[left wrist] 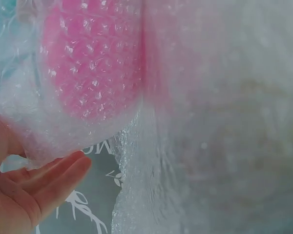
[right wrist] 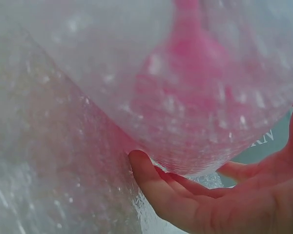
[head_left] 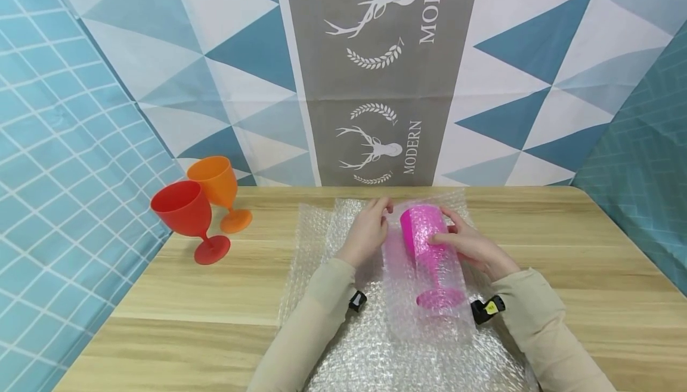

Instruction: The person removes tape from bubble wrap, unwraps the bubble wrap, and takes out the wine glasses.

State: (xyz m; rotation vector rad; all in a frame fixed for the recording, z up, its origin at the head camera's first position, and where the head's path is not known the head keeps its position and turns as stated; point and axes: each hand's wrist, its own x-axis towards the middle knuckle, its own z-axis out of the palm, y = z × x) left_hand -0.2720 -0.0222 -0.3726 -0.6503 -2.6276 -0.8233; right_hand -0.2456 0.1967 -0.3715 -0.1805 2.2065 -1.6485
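A pink plastic goblet lies within a layer of clear bubble wrap, its rim toward the wall. My right hand grips the wrapped cup from the right, with the thumb across its bowl. At the upper left edge of the wrap, my left hand pinches the plastic between thumb and fingers. Close up in the left wrist view, the left hand holds a corner of the wrap, and pink shows through the bubbles. In the right wrist view, the right hand's fingers curve under the wrapped bowl.
On the left of the wooden table stand a red goblet and an orange goblet. A larger bubble wrap sheet spreads beneath the hands. Patterned cloth hangs behind the table, and blue checked cloth at left.
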